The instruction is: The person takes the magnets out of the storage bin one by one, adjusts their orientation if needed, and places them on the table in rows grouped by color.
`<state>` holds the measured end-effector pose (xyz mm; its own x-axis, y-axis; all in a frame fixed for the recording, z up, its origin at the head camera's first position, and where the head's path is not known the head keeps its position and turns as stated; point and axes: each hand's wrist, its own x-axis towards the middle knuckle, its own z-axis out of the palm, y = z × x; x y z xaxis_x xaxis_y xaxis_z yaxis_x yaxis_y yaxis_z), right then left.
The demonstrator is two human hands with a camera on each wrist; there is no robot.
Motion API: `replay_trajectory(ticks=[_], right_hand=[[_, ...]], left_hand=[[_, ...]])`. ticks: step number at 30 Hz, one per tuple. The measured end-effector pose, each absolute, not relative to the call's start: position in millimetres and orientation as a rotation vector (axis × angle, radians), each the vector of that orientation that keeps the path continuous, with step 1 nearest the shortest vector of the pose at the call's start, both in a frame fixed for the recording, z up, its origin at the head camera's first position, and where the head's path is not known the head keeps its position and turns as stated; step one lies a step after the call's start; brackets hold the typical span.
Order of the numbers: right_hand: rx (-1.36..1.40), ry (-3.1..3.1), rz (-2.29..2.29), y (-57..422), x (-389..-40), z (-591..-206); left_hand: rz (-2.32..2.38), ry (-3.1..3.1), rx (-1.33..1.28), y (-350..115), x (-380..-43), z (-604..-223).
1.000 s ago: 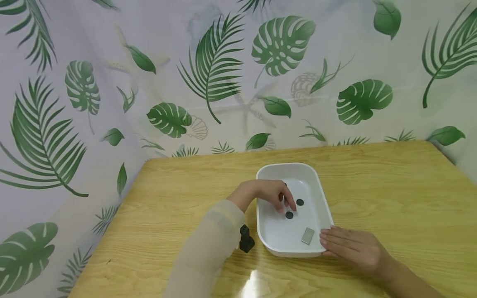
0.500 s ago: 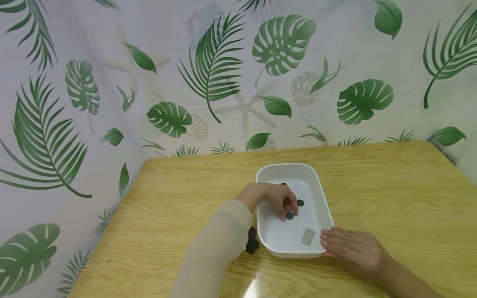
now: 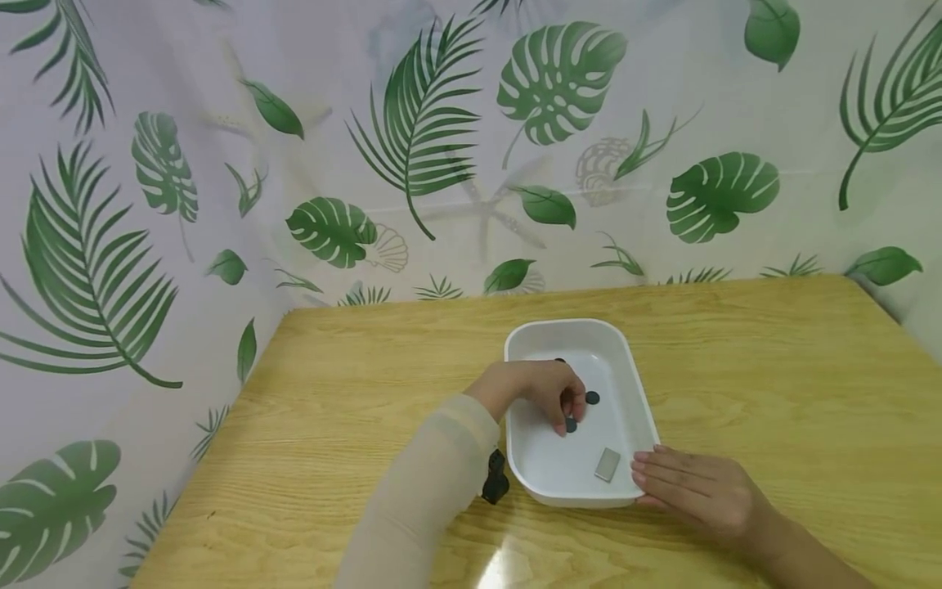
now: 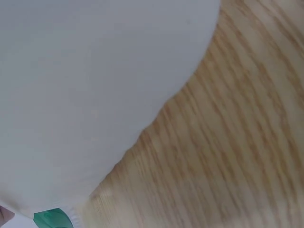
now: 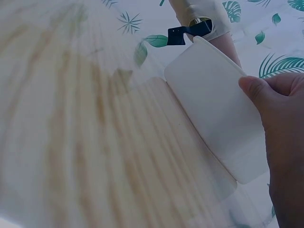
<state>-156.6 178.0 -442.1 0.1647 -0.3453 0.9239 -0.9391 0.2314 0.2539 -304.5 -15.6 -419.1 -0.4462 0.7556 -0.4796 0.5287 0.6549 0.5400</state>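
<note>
Disc (image 3: 571,425), black, in white tray (image 3: 552,473); seemingly pinched between thumb and finger of left hand (image 3: 548,387). Gripping tray rim at near-right corner with right hand (image 3: 699,493). Could slip from a shallow pinch on thin edge, bump second disc (image 3: 593,398) just beside fingers, or skid tray given loosened hold.

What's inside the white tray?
A grey block, one uncovered dark disc, a second disc partly behind the left hand, a dark sliver beyond it. Whatever's under that hand is hidden.
</note>
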Motion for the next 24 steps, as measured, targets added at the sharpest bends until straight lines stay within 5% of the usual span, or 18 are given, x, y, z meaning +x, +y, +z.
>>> replay_trajectory(ticks=[24], right_hand=[[1.313,-1.404,0.651,180.0,-157.1,-442.3]], left_hand=[[0.355,2.254,1.068,-18.5,-301.0,-416.0]])
